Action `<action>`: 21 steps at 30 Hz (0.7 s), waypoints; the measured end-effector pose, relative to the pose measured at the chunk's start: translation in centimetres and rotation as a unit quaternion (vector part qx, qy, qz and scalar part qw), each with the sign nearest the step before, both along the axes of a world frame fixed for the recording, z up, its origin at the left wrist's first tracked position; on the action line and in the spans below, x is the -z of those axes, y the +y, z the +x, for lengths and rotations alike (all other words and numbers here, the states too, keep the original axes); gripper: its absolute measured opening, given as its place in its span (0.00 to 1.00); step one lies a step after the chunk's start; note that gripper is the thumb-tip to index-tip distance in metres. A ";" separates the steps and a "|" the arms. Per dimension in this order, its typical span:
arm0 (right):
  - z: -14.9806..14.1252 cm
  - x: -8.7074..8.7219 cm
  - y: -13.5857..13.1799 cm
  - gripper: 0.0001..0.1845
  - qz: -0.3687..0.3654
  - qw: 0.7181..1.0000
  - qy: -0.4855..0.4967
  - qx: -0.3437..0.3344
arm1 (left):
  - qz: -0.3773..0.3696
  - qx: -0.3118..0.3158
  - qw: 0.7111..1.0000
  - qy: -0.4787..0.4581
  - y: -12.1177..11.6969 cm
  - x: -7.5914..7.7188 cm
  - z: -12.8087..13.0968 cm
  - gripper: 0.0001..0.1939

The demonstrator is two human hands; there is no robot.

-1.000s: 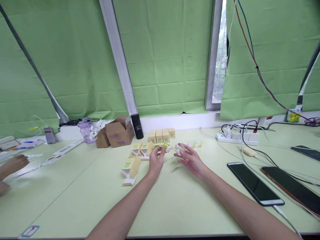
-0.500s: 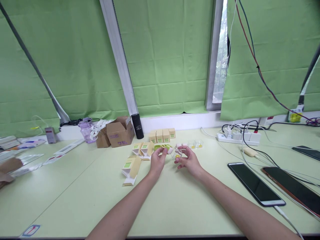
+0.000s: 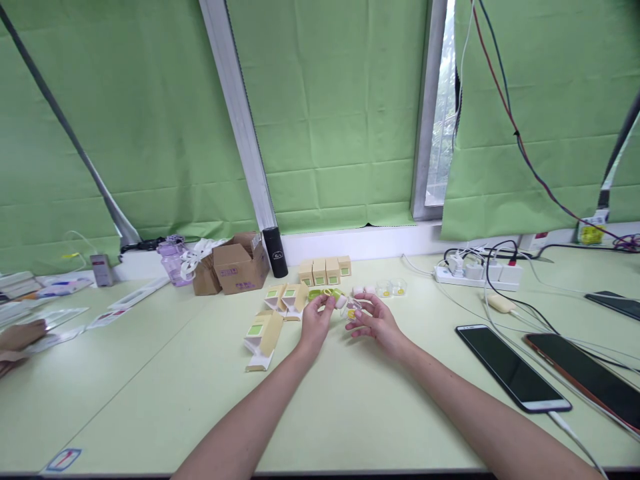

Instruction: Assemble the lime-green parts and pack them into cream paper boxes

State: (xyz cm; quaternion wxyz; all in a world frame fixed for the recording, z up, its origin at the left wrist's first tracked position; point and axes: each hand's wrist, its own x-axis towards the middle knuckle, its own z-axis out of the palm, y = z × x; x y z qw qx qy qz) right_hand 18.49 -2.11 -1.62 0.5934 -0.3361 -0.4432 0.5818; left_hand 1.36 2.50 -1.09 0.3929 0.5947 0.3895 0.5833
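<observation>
My left hand (image 3: pixel 314 325) is closed in a pinch on a small white and green piece (image 3: pixel 338 299) above the pale green table (image 3: pixel 350 400). My right hand (image 3: pixel 376 322) is closed on a small clear piece with a yellow spot (image 3: pixel 353 311), held close beside the left hand's piece. Just behind the hands lie green rings (image 3: pixel 320 293), small white caps (image 3: pixel 364 290) and clear cups with yellow spots (image 3: pixel 391 289). A row of closed tan boxes (image 3: pixel 325 270) stands further back. Opened tan boxes (image 3: pixel 273 313) lie left of my left hand.
Brown cartons (image 3: pixel 235 268), a black cylinder (image 3: pixel 275 253) and a purple bottle (image 3: pixel 171 261) stand at the back left. A power strip (image 3: pixel 475 273) with cables and phones (image 3: pixel 510 366) lie to the right. Another person's hand (image 3: pixel 20 337) rests at the far left.
My right hand has moved left and closed its fingers, bringing its clear piece up beside the left hand's piece. The other person's hand at far left has drawn back.
</observation>
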 end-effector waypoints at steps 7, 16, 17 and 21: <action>0.2 0.4 0.3 0.30 -0.001 1.000 0.018 0.009 | 0.000 0.025 1.000 0.003 -0.2 0.0 0.0 0.25; -0.1 0.4 0.2 0.33 0.013 0.999 0.037 -0.016 | 0.010 0.041 0.999 0.014 -0.7 -0.2 0.1 0.22; -0.1 0.3 0.1 0.33 0.015 0.999 0.041 -0.019 | 0.007 0.044 0.999 0.011 -0.7 -0.2 0.1 0.22; 0.0 0.0 -0.2 0.33 0.021 0.998 0.045 -0.036 | 0.001 0.056 0.998 0.000 -0.8 0.0 0.1 0.22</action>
